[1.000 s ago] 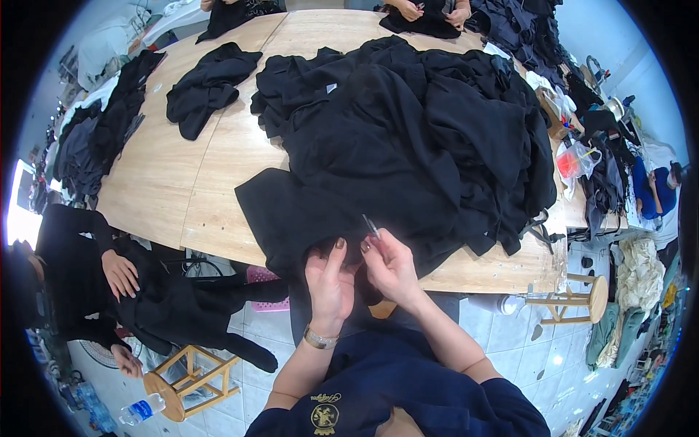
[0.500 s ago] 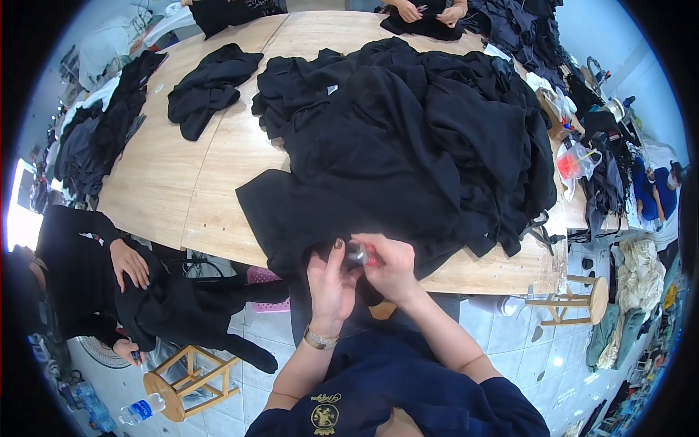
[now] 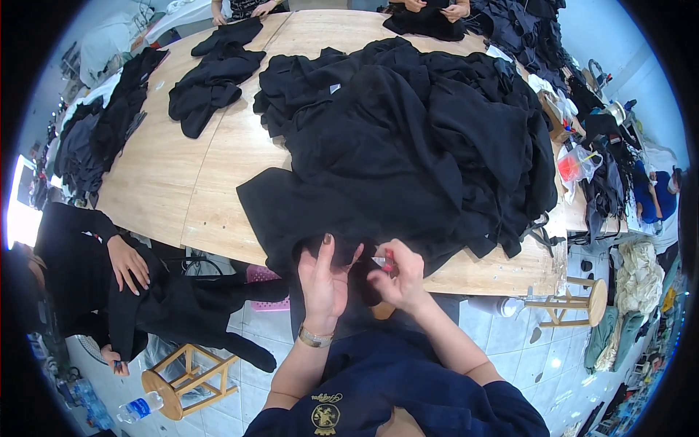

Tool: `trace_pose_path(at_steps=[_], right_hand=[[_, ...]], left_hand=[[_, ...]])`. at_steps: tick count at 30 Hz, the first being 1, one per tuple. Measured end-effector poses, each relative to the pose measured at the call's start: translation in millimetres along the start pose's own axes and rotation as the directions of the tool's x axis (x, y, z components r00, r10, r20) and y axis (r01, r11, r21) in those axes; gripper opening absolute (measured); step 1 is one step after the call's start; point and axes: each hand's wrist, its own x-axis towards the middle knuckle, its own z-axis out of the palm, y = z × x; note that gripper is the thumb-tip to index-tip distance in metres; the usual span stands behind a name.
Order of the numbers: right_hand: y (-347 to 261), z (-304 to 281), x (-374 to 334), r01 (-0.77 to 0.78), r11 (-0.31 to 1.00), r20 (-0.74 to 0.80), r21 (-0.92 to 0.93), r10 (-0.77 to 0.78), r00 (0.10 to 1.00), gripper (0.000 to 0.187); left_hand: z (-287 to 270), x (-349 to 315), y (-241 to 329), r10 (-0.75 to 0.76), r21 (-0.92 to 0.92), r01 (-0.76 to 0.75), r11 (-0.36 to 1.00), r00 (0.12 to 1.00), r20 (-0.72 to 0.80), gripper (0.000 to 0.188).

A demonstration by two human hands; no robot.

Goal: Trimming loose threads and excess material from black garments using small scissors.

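Note:
At the table's near edge, my left hand (image 3: 325,280) is curled at the edge of a black garment (image 3: 284,211), cloth lying between thumb and fingers. Its thumb points up, and some fingertips are hidden in the dark fabric. Just to the right, my right hand (image 3: 399,275) grips small red-handled thread snips (image 3: 384,262), their metal tip pointing left toward the cloth. The snips are slightly apart from my left fingers. The garment reaches from my hands onto the big heap of black clothes (image 3: 480,131).
The pale wooden table (image 3: 153,189) holds more black garments (image 3: 207,95) at the far left. A person (image 3: 80,269) at left handles black cloth. Other people work across the table. Wooden stools (image 3: 171,393) stand on the floor, with a water bottle (image 3: 142,406) on one. A bagged red drink (image 3: 571,166) is at right.
My right hand has drawn the snips right, away from my left hand. The left hand's fingers have spread more. At the far left, a person has laid a black garment on the table.

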Motion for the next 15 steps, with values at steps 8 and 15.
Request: trace_pose_path(at_steps=[8, 15], right_hand=[[8, -9, 10, 0.046, 0.962, 0.125, -0.269, -0.013, 0.992, 0.032], [3, -9, 17, 0.137, 0.933, 0.151, -0.333, -0.091, 0.984, 0.033]], left_hand=[[-2, -1, 3, -0.048, -0.006, 0.049, 0.999, 0.998, 0.031, 0.025], [-3, -2, 0, 0.004, 0.044, -0.006, 0.999, 0.999, 0.038, 0.023]])
